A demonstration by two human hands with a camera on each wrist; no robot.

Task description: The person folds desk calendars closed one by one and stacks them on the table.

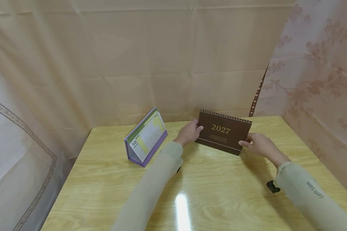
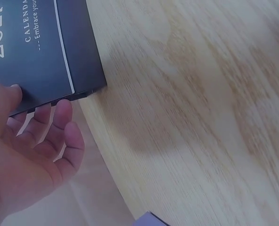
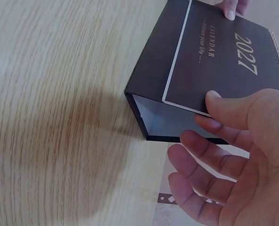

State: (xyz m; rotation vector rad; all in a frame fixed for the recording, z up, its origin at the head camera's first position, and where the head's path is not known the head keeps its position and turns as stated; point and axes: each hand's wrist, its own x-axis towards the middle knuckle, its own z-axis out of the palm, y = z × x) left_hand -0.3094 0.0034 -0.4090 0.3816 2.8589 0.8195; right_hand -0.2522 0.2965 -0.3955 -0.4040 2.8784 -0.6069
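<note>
A dark brown desk calendar (image 1: 219, 133) with "2027" in gold and a spiral binding along its top stands as a tent at the table's far side. At its left edge, my left hand (image 1: 189, 132) grips it, thumb on the front cover and fingers (image 2: 64, 113) at the edge and behind. My right hand (image 1: 260, 144) pinches the right edge; in the right wrist view the thumb (image 3: 229, 109) lies on the cover, the index finger is behind that panel, and the other fingers are spread below. The calendar's hollow side shows there.
A second desk calendar (image 1: 147, 138), purple-edged and turned to a page marked 10, stands left of my left hand. The wooden table (image 1: 219, 199) ends at a beige curtain (image 1: 150, 57) behind. Floral cloth (image 1: 321, 73) hangs on the right, white cloth (image 1: 14, 154) on the left.
</note>
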